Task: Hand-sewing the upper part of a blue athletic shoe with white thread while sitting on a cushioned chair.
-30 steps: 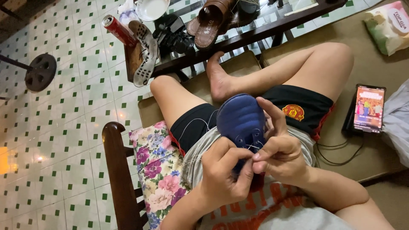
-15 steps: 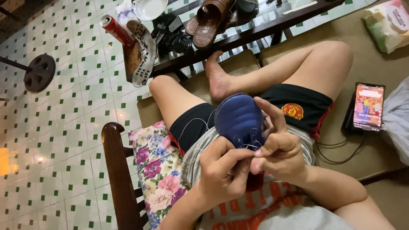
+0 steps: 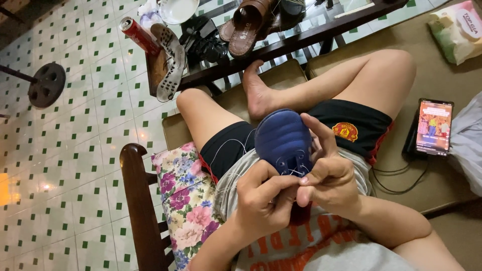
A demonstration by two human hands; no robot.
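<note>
A dark blue shoe (image 3: 283, 138) with a ribbed toe rests on my lap, toe pointing away from me. My left hand (image 3: 261, 203) grips its near end from below, thumb and fingers pressed at the eyelets. My right hand (image 3: 329, 175) holds the shoe's right side, forefinger raised, fingertips pinched together at the eyelets next to the left thumb. A thin white thread (image 3: 228, 150) trails from the shoe over my black shorts (image 3: 359, 125). What the fingertips pinch is too small to tell.
A floral cushion (image 3: 186, 200) and a wooden armrest (image 3: 138, 200) lie to my left. A phone (image 3: 434, 126) with a lit screen lies on the seat at right, near a snack bag (image 3: 458, 31). A low table (image 3: 296, 40) ahead carries sandals, a can (image 3: 138, 34) and a bowl.
Both hands keep hold of the shoe; the fingers have shifted slightly at the eyelets. The shoe stays on the lap.
</note>
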